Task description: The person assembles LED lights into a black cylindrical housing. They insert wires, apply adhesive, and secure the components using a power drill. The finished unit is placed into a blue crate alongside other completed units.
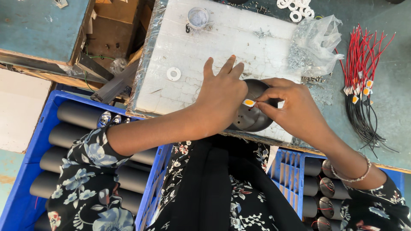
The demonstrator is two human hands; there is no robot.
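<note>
Floral sleeves and a dark garment fill the near foreground, with a blue crate (25,171) of dark cylindrical tubes (77,114) at the near left and a second blue crate (287,171) of similar tubes, some with red wires visible inside, at the near right. Both forearms reach over the near edge of a white foam block (214,47) that rests on the surface (391,107). At the block's near right edge sits a dark round housing (252,117), open face up, tilted slightly toward the person. Left hand (220,96) lies over the left part of the housing, fingers extended and spread, palm down on its rim; its grip is apart, pressing rather than pinching. Right hand (291,107) has thumb and forefinger clamped together on a small yellow square chip with a white border (248,102), held just inside the housing's opening, between the two hands. A silver bracelet (353,173) circles the right wrist. On the block lie a white washer (173,74) near its middle and a small round container (198,18) at its far edge. A clear plastic bag of screws (314,45) sits at the block's far right corner. Well apart to the right, on the surface, lies a bundle of red and black wires (364,81) with chips on their ends. More white rings (293,6) lie at the far edge.
</note>
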